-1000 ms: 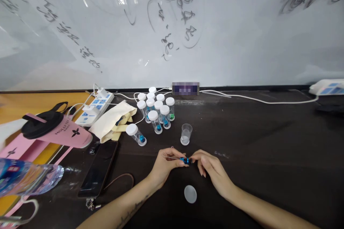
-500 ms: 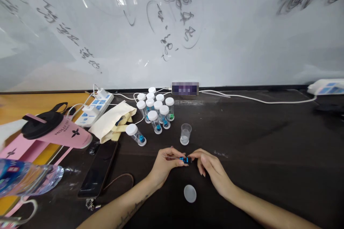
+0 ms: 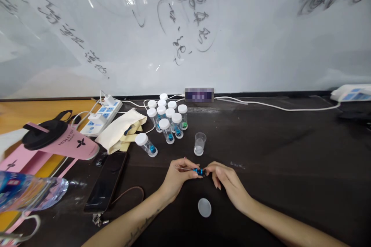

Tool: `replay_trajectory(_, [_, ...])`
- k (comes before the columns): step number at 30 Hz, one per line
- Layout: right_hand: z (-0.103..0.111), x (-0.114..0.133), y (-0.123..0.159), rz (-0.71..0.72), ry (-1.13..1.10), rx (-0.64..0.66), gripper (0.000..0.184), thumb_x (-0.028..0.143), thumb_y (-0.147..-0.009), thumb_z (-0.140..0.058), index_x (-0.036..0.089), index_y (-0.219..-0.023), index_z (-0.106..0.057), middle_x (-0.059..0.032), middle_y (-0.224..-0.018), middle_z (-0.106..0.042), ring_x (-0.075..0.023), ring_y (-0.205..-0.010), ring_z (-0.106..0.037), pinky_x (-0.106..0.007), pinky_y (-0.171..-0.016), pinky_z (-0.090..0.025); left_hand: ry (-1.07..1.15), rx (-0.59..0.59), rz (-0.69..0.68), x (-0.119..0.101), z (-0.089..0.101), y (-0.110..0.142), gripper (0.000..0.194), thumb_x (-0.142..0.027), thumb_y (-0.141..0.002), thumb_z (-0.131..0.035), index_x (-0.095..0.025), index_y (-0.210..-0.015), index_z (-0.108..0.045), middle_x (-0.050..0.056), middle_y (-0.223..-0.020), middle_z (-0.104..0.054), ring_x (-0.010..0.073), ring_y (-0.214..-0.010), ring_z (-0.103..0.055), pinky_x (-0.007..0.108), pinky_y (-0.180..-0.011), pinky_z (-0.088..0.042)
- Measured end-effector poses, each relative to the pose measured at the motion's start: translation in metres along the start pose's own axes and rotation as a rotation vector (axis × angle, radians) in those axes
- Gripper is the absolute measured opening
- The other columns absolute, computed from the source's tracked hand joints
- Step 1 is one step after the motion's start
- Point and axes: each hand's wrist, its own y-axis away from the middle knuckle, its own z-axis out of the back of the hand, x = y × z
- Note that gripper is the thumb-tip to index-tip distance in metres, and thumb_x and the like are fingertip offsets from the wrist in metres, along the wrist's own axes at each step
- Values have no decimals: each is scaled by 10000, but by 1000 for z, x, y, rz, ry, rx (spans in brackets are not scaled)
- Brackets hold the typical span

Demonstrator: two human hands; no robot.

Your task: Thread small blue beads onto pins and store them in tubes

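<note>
Between the thumb and fingers of my left hand (image 3: 179, 175) is a small blue metallic spool-like piece (image 3: 198, 171) with a dark end. A thin string runs from it back across the palm. The index fingertip of my right hand (image 3: 227, 179) is at the dark end of the piece, while its other fingers hang bent and apart below. Just beyond the hands an uncapped clear tube (image 3: 199, 144) stands upright. A round whitish cap (image 3: 204, 207) lies on the dark table between my forearms.
White-capped clear tubes (image 3: 164, 124) with blue or green pieces stand grouped at the back; one leans apart (image 3: 146, 144). Left are a phone (image 3: 107, 181), cloth pouch (image 3: 120, 129), power strip (image 3: 101, 117), pink cup (image 3: 74, 141) and plastic bottle (image 3: 31, 192). A whiteboard (image 3: 255, 46) rises behind.
The blue piece has turned slightly in my left fingers, and its dark end tips lower. My right index fingertip has shifted a little. The rest stays put.
</note>
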Motion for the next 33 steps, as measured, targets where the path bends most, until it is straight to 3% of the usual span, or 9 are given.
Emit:
replay_trajectory(4, [0,-2,0,7,-4,-9,437,427,-1006,-305,169,-984,-656,-20,-746,-541,-118,-551,-454,-279,-586,-395,14,4,0,1,1,0,157,-116,-607,-814,-140,-730,-720,38,-725,-741,169,-706,-690,355,-897,-479])
replay_trajectory(8, [0,-2,0,10,-9,-4,463,428,-1008,-289,172,-906,-662,-15,-716,-530,-119,-551,-454,-276,-579,-390,7,2,-5,1,1,-1,153,-109,-610,-812,-138,-729,-721,34,-703,-736,160,-685,-685,353,-891,-482])
replay_trajectory(11, [0,-1,0,-18,-12,-15,390,397,-1010,-305,189,-1025,-634,-24,-808,-561,-108,-546,-457,-269,-572,-401,15,-1,0,0,0,-1,155,-110,-608,-812,-141,-731,-723,32,-732,-737,165,-685,-688,349,-869,-492])
replay_trajectory(14, [0,0,-1,-52,25,-10,241,367,-963,-468,217,-1089,-608,-24,-885,-571,-107,-582,-481,-251,-557,-401,24,-4,11,1,1,0,162,-115,-599,-819,-150,-728,-725,28,-742,-736,173,-728,-691,334,-849,-495])
replay_trajectory(18, [-1,-2,-2,-22,130,-23,154,285,-843,-672,219,-979,-642,-2,-827,-560,-110,-602,-475,-237,-552,-390,15,-18,19,3,3,-1,183,-121,-576,-833,-159,-720,-728,27,-744,-735,185,-793,-689,306,-825,-489])
replay_trajectory(28, [-1,-1,-2,-19,172,40,114,300,-880,-626,195,-846,-657,-10,-817,-565,-113,-621,-482,-250,-575,-379,-19,-15,28,0,2,-1,188,-131,-557,-842,-156,-712,-740,43,-754,-728,235,-911,-675,325,-852,-474])
replay_trajectory(33, [-1,-1,-1,-37,138,-3,148,306,-869,-642,221,-991,-639,-1,-827,-569,-115,-624,-484,-243,-572,-384,1,-31,40,0,2,-1,189,-128,-551,-844,-164,-702,-737,34,-745,-729,216,-874,-681,306,-828,-478])
